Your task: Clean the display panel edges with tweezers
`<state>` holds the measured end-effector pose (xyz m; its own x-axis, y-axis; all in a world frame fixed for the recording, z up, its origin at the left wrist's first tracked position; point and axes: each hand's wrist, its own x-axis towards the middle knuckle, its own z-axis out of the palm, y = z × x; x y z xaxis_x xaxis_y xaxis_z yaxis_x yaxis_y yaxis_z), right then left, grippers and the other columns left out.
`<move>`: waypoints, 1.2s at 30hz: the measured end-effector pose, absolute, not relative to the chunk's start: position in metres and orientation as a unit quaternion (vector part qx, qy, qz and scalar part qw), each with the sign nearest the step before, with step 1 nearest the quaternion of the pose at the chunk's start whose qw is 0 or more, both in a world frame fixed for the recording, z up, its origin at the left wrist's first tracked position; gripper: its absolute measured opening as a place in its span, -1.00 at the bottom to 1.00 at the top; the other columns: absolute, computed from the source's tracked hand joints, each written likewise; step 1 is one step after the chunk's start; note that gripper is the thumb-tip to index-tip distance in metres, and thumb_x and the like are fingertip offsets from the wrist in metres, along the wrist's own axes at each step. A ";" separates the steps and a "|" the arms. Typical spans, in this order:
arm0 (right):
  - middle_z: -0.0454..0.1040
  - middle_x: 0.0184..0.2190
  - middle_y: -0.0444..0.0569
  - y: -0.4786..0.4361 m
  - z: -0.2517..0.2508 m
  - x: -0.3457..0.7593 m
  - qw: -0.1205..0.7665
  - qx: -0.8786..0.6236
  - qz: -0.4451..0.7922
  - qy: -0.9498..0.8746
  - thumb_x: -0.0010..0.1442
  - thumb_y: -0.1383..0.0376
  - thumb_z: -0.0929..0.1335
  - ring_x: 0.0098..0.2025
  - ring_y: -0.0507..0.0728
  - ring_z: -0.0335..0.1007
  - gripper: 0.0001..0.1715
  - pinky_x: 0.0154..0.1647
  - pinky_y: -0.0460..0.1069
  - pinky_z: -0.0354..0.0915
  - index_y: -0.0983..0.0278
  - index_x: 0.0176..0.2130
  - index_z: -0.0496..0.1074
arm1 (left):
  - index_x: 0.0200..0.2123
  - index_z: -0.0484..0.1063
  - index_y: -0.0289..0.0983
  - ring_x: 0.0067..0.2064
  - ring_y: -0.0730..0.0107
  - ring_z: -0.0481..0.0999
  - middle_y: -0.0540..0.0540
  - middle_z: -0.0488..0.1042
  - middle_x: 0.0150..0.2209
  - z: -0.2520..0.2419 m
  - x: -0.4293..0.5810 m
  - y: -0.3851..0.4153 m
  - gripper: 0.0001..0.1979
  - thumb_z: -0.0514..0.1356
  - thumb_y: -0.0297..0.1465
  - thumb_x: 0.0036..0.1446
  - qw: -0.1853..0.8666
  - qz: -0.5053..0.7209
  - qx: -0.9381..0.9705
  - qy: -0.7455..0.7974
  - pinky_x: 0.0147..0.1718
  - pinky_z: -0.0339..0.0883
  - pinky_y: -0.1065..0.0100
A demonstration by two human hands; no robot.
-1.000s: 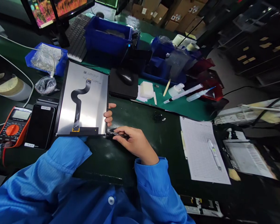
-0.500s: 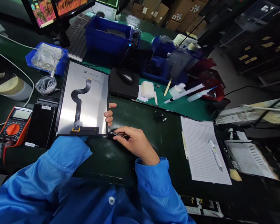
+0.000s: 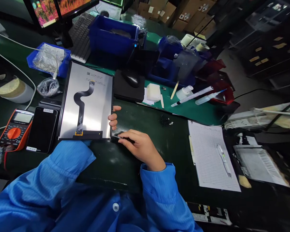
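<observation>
A tablet display panel [image 3: 70, 106] with a silver back is held up tilted over the bench. A black curved ribbon cable [image 3: 80, 109] runs down its back to a dark strip along the lower edge. My left hand [image 3: 113, 119] grips the panel from beneath; its fingertips wrap round the right edge, and the rest is hidden behind it. In my right hand [image 3: 142, 149], thumb and fingers pinch slim metal tweezers [image 3: 116, 137], largely covered by the fingers. Their tip is at the panel's lower right corner; whether it touches I cannot tell.
Left of the panel lie a black phone [image 3: 40, 129] and an orange multimeter [image 3: 15, 130]. Behind are blue bins [image 3: 112, 38], a mouse [image 3: 130, 79] and a white block [image 3: 153, 92]. A lined sheet [image 3: 207, 154] with a pen [image 3: 224, 161] lies to the right.
My right hand and the tweezers have shifted very slightly at the panel's lower right corner. The panel and my left hand hold nearly still.
</observation>
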<state>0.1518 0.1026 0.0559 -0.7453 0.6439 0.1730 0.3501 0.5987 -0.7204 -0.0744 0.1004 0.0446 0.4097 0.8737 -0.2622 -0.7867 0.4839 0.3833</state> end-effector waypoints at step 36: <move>0.63 -0.30 -0.07 0.101 0.056 0.150 0.212 -0.293 0.365 -0.858 0.32 0.25 0.40 -0.29 0.10 0.55 -0.86 -0.25 -0.03 0.41 0.18 -0.15 0.59 | -0.08 0.48 -0.32 -0.48 0.24 0.40 -0.14 0.32 -0.50 0.020 -0.079 0.105 -0.38 -0.30 -0.14 0.38 0.842 0.507 0.094 0.161 -0.44 0.38 0.21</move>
<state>0.1502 0.1008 0.0564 -0.7386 0.6571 0.1505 0.3469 0.5619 -0.7509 -0.0795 0.1047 0.0195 0.4347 0.8833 -0.1754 -0.8227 0.4687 0.3217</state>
